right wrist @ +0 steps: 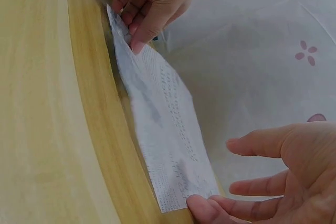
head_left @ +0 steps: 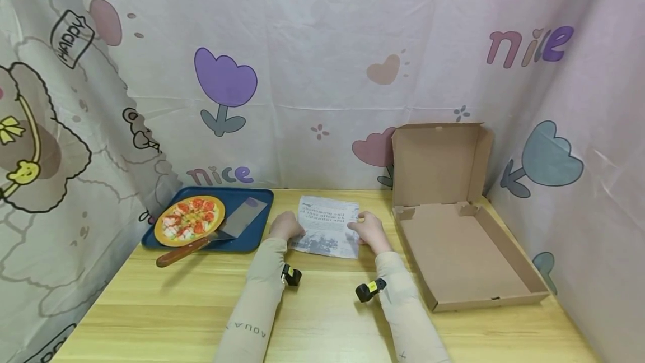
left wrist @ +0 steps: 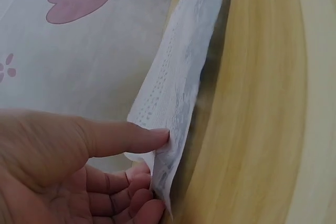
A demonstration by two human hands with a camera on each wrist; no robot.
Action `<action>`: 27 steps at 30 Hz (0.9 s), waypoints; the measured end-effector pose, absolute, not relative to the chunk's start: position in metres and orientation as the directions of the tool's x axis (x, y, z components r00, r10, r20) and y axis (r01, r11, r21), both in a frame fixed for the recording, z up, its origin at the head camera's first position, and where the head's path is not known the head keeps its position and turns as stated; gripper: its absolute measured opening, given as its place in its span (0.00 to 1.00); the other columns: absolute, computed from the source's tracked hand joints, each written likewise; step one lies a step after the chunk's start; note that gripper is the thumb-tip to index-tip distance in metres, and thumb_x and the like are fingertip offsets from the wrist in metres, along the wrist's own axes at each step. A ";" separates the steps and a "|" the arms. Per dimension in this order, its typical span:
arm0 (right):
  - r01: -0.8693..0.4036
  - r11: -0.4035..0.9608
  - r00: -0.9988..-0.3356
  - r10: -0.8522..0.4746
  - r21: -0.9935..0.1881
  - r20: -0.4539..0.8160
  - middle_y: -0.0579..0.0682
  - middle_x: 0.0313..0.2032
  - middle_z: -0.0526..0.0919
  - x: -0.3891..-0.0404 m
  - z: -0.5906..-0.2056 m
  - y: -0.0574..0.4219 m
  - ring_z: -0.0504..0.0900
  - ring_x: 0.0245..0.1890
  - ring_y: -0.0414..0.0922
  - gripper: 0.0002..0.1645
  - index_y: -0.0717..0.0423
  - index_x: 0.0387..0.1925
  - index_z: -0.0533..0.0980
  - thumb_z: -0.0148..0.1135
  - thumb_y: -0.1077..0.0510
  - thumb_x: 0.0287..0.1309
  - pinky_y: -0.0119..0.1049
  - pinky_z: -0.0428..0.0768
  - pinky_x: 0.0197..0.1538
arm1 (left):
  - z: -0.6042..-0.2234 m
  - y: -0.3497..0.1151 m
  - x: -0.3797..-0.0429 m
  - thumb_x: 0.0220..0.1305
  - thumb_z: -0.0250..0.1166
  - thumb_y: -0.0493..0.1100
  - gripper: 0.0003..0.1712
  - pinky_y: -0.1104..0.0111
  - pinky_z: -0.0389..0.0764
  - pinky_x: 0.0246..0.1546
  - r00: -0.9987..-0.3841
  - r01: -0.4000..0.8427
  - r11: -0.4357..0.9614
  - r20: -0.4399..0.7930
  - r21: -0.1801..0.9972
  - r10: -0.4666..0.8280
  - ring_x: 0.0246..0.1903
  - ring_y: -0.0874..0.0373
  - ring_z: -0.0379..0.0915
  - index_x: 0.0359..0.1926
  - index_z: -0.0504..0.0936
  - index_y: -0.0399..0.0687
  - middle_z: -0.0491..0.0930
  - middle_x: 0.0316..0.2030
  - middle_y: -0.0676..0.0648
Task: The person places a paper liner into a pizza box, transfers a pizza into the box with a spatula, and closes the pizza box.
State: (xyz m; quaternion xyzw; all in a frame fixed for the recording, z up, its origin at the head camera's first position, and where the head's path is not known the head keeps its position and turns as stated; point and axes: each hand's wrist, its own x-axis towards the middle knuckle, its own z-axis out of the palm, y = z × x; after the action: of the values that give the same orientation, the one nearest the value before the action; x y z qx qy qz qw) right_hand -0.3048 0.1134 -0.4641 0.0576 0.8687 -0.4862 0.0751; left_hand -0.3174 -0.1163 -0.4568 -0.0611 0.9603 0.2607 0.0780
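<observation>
A thin sheet of newsprint-patterned paper (head_left: 327, 223) is spread in front of me, slightly raised from the wooden table along its near edge. At its left edge my left hand (head_left: 286, 226) pinches it, the thumb (left wrist: 149, 137) on top and the other fingers curled beneath. My right hand (head_left: 372, 230) is at the opposite edge. In the right wrist view its thumb (right wrist: 257, 141) stands off the paper, while a lower fingertip (right wrist: 202, 205) touches the paper's corner; the fingers are spread and loosely bent.
To the left, a blue tray (head_left: 266, 206) bears a pizza (head_left: 173, 228) and a wide metal pizza server (head_left: 244, 217) whose wooden handle juts over the near rim. On the right stands a cardboard pizza box (head_left: 468, 262), lid raised. A patterned cloth (head_left: 322, 83) hangs behind the table.
</observation>
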 end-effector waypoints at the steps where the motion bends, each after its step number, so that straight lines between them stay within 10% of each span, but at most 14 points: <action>1: 0.171 0.522 -0.982 0.025 -0.836 -0.185 0.69 0.59 0.74 -0.305 -0.464 0.114 0.73 0.15 0.40 0.34 0.65 0.65 0.65 0.61 0.54 0.63 0.32 0.81 0.24 | -0.457 -0.117 -0.317 0.50 0.73 0.42 0.17 0.66 0.70 0.27 -0.981 -0.154 0.858 -0.182 0.489 -0.073 0.28 0.51 0.72 0.38 0.82 0.34 0.79 0.30 0.42; 12: 0.153 0.530 -0.986 0.032 -0.834 -0.161 0.69 0.55 0.77 -0.303 -0.466 0.113 0.76 0.16 0.41 0.34 0.67 0.64 0.66 0.62 0.54 0.62 0.32 0.81 0.24 | -0.463 -0.122 -0.316 0.48 0.72 0.39 0.14 0.66 0.69 0.24 -0.983 -0.171 0.790 -0.151 0.588 -0.101 0.25 0.51 0.69 0.31 0.76 0.36 0.73 0.26 0.44; 19: 0.154 0.520 -0.987 0.034 -0.840 -0.160 0.69 0.55 0.77 -0.302 -0.466 0.113 0.75 0.17 0.41 0.34 0.67 0.65 0.65 0.62 0.55 0.62 0.32 0.81 0.24 | -0.465 -0.131 -0.313 0.49 0.70 0.33 0.23 0.65 0.76 0.32 -0.989 -0.147 0.719 -0.116 0.679 -0.093 0.33 0.50 0.73 0.47 0.76 0.28 0.79 0.42 0.35; 27: 0.141 0.508 -0.989 0.031 -0.850 -0.146 0.70 0.56 0.76 -0.301 -0.467 0.115 0.76 0.17 0.41 0.33 0.67 0.64 0.66 0.62 0.55 0.62 0.32 0.81 0.26 | -0.472 -0.138 -0.312 0.57 0.63 0.29 0.11 0.72 0.76 0.22 -0.984 -0.175 0.521 -0.158 0.835 -0.077 0.27 0.56 0.76 0.42 0.82 0.29 0.81 0.36 0.36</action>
State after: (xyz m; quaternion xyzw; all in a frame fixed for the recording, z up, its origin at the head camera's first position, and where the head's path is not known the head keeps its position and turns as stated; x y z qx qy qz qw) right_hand -0.3007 0.1146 -0.4670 0.0495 0.8666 -0.4934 0.0559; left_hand -0.3120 -0.1382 -0.4721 -0.0725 0.8705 0.4841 0.0507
